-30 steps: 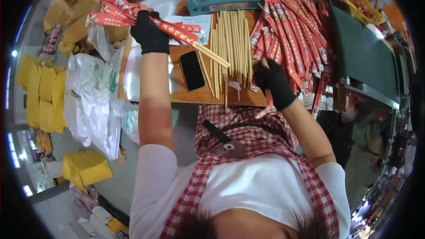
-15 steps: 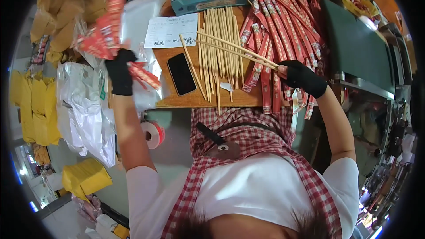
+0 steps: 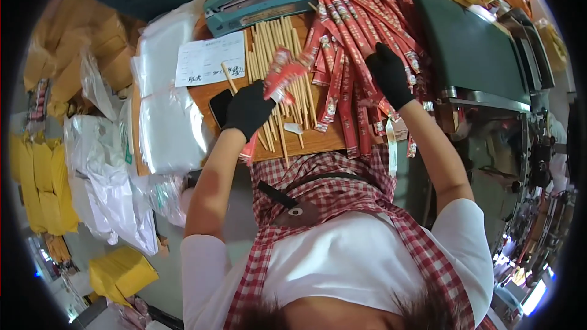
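My left hand (image 3: 249, 110), in a black fingerless glove, is closed on some crumpled red printed chopstick sleeves (image 3: 284, 79). It is over the left part of a row of bare wooden chopsticks (image 3: 278, 40) on the table. A black phone (image 3: 219, 107) lies partly under that hand. To the right, my right hand (image 3: 391, 76), gloved the same way, rests over a heap of red wrapped chopsticks (image 3: 342, 15). Its fingers are mostly hidden against the heap, so I cannot make out whether they grip one.
A teal bag sealer (image 3: 260, 6) stands at the table's back edge. Left of the chopsticks are a printed slip (image 3: 211, 60) and a stack of clear plastic bags (image 3: 171, 128). A dark green box-like surface (image 3: 471, 49) borders the right side. White plastic bags (image 3: 110, 177) hang at left.
My left hand has come in from the far left with the red sleeves, over the chopsticks. My right hand has moved onto the red heap; the chopstick pair it held no longer shows in it.
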### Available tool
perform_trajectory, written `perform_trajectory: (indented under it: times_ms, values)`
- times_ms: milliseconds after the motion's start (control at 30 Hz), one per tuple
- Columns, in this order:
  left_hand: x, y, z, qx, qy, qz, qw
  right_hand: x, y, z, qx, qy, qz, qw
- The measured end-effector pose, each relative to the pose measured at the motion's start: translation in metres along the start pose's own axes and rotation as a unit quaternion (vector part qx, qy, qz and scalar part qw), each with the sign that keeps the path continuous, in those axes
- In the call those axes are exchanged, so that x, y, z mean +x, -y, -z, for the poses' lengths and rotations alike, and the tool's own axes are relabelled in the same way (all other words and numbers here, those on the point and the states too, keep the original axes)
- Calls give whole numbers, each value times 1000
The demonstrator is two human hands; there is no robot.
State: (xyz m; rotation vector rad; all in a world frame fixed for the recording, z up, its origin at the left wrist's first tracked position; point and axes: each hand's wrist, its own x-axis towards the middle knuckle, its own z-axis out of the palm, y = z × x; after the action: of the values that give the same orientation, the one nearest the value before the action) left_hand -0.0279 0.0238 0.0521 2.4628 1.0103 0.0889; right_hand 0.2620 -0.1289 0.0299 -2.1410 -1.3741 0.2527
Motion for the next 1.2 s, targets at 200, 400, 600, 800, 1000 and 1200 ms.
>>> perform_trajectory:
  times_ms: [200,400,600,800,1000,1200]
  values:
    - [25,3,-19,-196,82,132,968,-12,14,-6,-147,25,-19,989]
    - [13,-1,21,-330,-46,88,939,-29,37,27,448,106,-168,872]
    - [33,-48,32,-810,96,-25,578,-48,72,-12,590,333,-77,732]
    - [33,-52,21,-704,-124,22,699,-57,113,-15,385,147,19,911]
    - [32,-52,37,-613,-155,14,775,-49,120,-6,170,70,280,942]
    - [42,14,103,-739,-172,19,651,-130,69,-55,216,200,215,931]
